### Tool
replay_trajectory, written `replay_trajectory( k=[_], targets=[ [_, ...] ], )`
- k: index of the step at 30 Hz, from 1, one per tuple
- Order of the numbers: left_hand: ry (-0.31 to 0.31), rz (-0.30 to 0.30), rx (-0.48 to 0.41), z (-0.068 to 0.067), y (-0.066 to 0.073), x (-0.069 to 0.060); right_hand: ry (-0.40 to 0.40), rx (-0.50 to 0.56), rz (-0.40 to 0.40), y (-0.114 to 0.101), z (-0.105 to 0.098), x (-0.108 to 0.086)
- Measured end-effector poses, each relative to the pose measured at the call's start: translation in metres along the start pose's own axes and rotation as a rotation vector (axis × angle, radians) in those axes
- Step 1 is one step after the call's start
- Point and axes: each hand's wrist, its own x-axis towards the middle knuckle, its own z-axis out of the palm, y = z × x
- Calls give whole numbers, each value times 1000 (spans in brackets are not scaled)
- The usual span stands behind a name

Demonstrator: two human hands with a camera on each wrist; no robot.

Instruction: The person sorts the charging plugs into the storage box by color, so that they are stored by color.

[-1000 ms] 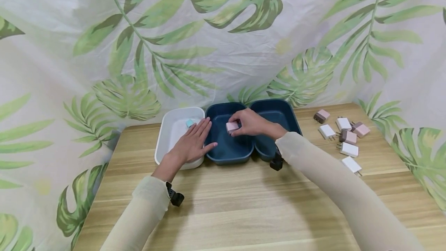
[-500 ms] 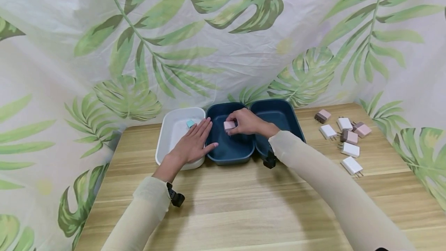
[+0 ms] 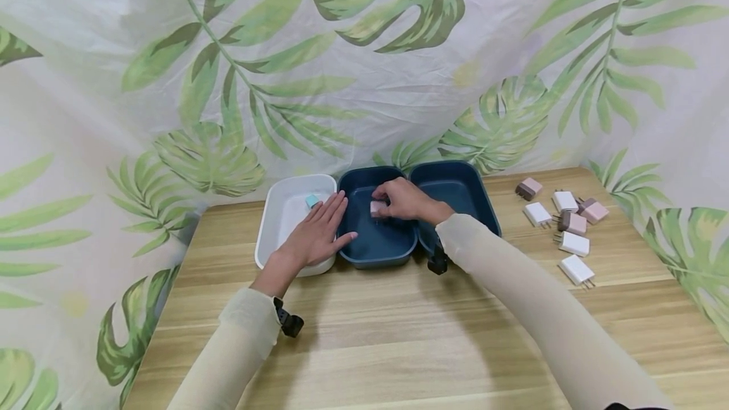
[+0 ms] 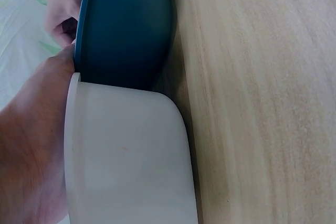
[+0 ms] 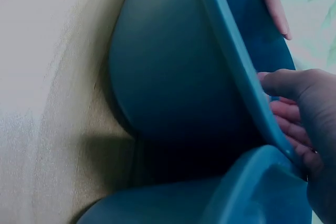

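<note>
A pink plug charger [image 3: 377, 209] is pinched between thumb and fingers of my right hand [image 3: 401, 200], inside the middle dark blue bin [image 3: 376, 263]. The fingers cover much of it, and the bin's wall hides most of it in the right wrist view. With its fingers straight, my left hand [image 3: 315, 233] lies across the right rim of the white bin [image 3: 261, 239]. Near its fingertips, a small turquoise block [image 3: 312, 201] sits in that white bin. In the left wrist view, the white bin's wall [image 4: 126, 150] stands against the blue one.
Another dark blue bin [image 3: 494, 223] stands on the right, partly behind my right forearm. Farther right on the wooden table [image 3: 364, 347] lie several plug chargers, some white [image 3: 576, 269], some pink and brown [image 3: 528, 188]. A leaf-print cloth [image 3: 364, 106] hangs behind the table.
My right hand with the pink charger has shifted left within the middle bin, then slightly down and back right; less of the charger shows now. The left hand stays put.
</note>
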Motion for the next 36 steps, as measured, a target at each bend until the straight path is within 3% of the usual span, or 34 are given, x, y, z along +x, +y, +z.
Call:
replay_trajectory(
  k=[6,13,36],
  targets=[
    [1,-6,-9,-4,1,1,41,39,-16,-1,-8,-4],
    [12,-6,-24,-6,1,-2,36,45,-41,-6,-15,-9],
    [0,-12,-25,0,2,0,57,111,-138,-9,-36,-36]
  ],
)
